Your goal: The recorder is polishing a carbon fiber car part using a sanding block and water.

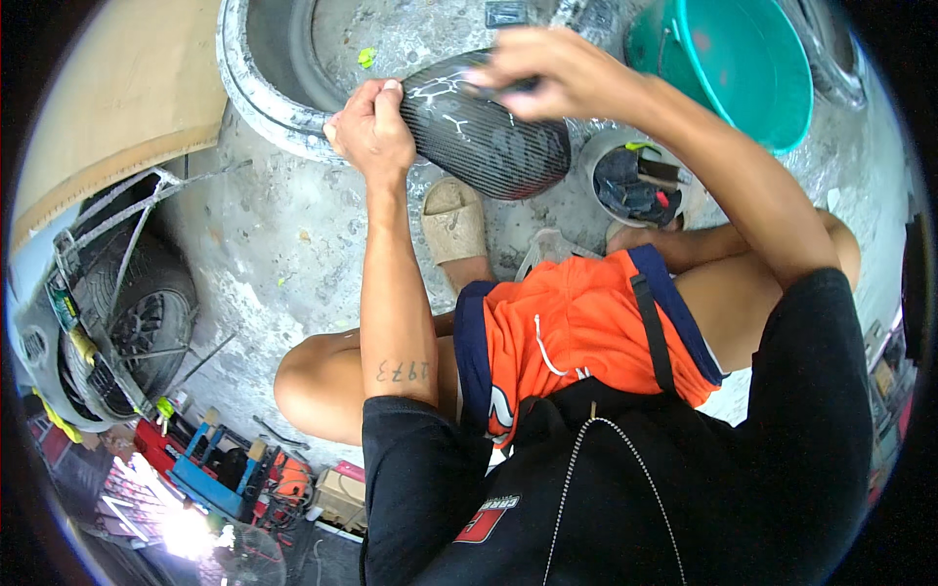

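A glossy black carbon-fibre shell (484, 151), curved and tapering, is held out over the floor in front of my feet. My left hand (376, 127) grips its left end, thumb on top and fingers curled round the edge. Above the shell's upper face, my right hand (557, 73) is smeared by motion. Its fingers are bent round a small dark block (523, 86), whose exact kind I cannot make out. Pale wet-looking streaks and reflections mark the shell's surface. Just right of the shell, a pale bowl (590, 161) holds dark pieces and a brush-like tool.
A large teal bucket (803, 103) of liquid stands at the far right. At the far left lies a big whitish-smeared ring (233, 68), near a wooden board (127, 88). A wheel (147, 303) in a metal frame and a tool pile (210, 469) lie left. A dark block (506, 14) rests beyond.
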Tool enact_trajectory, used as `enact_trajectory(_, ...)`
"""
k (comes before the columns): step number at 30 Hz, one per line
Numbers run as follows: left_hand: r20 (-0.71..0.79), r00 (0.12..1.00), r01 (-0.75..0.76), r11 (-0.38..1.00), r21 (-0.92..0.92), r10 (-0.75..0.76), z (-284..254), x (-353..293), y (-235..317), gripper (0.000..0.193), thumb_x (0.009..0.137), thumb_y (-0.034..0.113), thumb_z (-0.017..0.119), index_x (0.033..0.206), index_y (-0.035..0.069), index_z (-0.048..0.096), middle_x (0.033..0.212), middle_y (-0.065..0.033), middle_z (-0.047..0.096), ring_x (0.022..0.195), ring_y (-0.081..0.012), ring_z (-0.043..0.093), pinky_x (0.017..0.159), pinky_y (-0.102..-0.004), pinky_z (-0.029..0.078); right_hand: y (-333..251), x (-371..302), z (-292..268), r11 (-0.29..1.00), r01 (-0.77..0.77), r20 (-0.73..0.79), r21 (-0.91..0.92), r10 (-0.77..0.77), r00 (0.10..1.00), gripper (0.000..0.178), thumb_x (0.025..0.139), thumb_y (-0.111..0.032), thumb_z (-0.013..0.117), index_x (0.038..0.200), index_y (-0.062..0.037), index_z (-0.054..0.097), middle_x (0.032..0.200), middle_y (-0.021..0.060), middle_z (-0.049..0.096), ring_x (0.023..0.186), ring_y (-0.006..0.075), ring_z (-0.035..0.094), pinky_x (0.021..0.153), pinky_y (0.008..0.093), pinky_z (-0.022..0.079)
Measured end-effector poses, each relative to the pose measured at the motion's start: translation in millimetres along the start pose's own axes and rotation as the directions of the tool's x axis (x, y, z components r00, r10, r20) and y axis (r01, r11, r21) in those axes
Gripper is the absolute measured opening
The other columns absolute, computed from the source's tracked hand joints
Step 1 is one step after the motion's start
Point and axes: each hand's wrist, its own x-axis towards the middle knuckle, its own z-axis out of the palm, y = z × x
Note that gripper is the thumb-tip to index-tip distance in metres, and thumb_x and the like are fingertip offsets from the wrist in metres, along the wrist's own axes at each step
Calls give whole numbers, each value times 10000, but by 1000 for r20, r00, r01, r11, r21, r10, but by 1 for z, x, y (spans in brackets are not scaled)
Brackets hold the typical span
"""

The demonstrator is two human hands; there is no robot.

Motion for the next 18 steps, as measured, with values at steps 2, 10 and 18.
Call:
enact_trajectory(2, 11, 993, -115, 986, 119, 115, 7, 3, 16, 309, 911, 259, 607, 894, -11, 756, 668, -39, 667, 660, -117, 556, 664, -305, 461, 2, -25, -13, 998, 16, -49, 61, -13, 999, 369, 781, -117, 742, 1144, -55, 724, 968, 133, 677, 916, 310, 662, 841, 400, 534)
enact_trajectory(10, 57, 993, 99, 995, 15, -100, 7, -2, 3, 305, 869, 370, 628, 841, 111, 787, 709, -111, 702, 697, -278, 636, 822, -366, 438, 1, 37, 0, 956, 197, -82, -215, -219, 972, 194, 735, -109, 720, 902, -14, 694, 808, 185, 644, 728, 351, 631, 639, 432, 491)
enact_trajectory(18, 22, 1000, 9, 1000, 9, -9, 16, 3, 10, 315, 891, 319, 630, 866, 30, 750, 604, -71, 604, 586, -149, 491, 614, -353, 429, 5, 67, -1, 988, 155, -199, 15, -149, 969, 257, 707, -117, 705, 926, 14, 676, 805, 221, 651, 745, 401, 638, 677, 432, 511)
